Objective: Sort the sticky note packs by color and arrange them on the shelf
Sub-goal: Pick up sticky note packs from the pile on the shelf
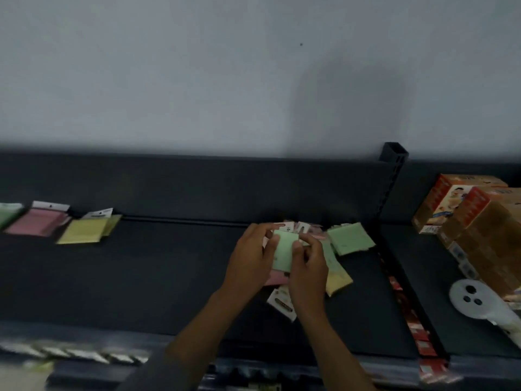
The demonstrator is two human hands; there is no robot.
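Hands: left hand (pixel 249 259), right hand (pixel 308 268) | both hold green pack (pixel 283 251) | above shelf (pixel 158 277)

Matt dark metal shelf (pixel 141 277), pastel paper sticky note packs (pixel 351 238), printed cardboard boxes (pixel 479 221)

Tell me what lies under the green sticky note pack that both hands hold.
Under the green sticky note pack, held by the left hand and right hand, a pink pack and a yellow pack show. The hands cover the rest of the pile.

Sorted packs (pixel 50 224) lie far left on the shelf (pixel 169 277); unsorted heap (pixel 338 249) right of centre; boxes (pixel 473 218) farther right
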